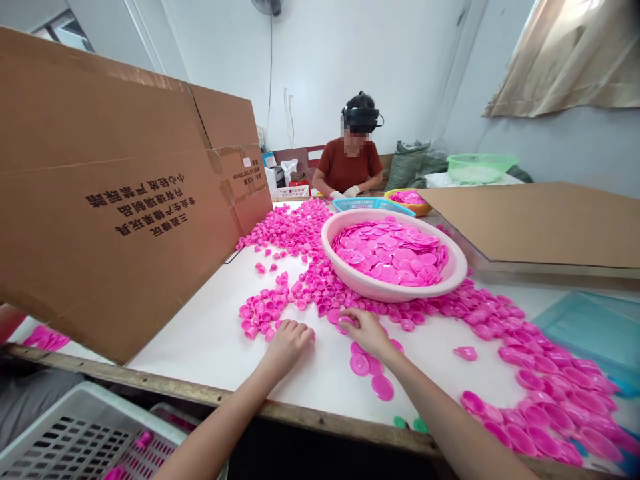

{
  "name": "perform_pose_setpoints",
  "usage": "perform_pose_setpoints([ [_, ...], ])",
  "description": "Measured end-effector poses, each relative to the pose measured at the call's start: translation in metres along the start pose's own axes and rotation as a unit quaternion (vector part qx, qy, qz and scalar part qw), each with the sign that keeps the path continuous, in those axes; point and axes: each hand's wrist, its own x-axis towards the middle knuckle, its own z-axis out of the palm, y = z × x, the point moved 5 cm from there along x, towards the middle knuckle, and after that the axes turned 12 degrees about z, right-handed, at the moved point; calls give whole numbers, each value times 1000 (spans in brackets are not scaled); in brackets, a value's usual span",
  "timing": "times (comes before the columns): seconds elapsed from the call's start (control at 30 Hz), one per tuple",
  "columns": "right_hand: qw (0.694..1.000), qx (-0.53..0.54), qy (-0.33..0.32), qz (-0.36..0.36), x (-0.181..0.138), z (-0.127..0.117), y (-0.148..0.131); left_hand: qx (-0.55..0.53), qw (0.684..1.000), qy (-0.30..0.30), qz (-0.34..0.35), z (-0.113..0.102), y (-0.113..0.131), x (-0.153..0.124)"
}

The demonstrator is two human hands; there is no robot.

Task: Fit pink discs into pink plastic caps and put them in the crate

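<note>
Several small pink plastic cups [300, 233] lie scattered over the white table [210, 333]. A wide pale pink basin [450, 275] holds a heap of flat pink discs [390, 250]. My left hand [289, 341] rests on the table with its fingers curled over some cups at the edge of the scatter. In front of the basin, my right hand [364, 328] pinches a pink piece. A few loose pink discs [370, 373] lie just below my right hand.
A big cardboard box flap [110, 200] stands at the left, another cardboard sheet [540, 223] at the right. More pink discs [545, 407] pile at the near right by a blue tray [595, 330]. A person [350, 163] works opposite. A white crate [75, 433] sits below the table edge.
</note>
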Motion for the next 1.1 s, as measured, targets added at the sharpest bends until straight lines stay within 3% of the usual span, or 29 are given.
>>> perform_pose_setpoints([
  [0.2, 982, 142, -90, 85, -2, 19, 9, -10, 998, -32, 57, 6, 14, -5],
  [0.3, 975, 178, -92, 93, -2, 23, 10, -89, 994, 2, 61, 5, 15, -13],
  [0.4, 970, 195, -104, 104, -1, 28, 5, -199, 977, 68, -6, 4, 8, -14],
  [0.5, 966, 187, -133, 116, 3, 39, -1, -289, 947, 103, -95, 11, -1, -11],
  [0.57, 964, 165, -159, 137, 4, 51, -1, -328, 932, 106, -114, 17, -4, -9],
  [0.73, 961, 118, -183, 173, 6, 77, 6, -383, 905, 137, -123, 23, -6, -6],
  [0.93, 960, 85, -186, 189, 7, 84, 0, -444, 875, 150, -123, 25, -7, -8],
  [1.1, 954, 88, -201, 205, 9, 85, 2, -480, 863, 95, -126, 21, -15, -1],
])
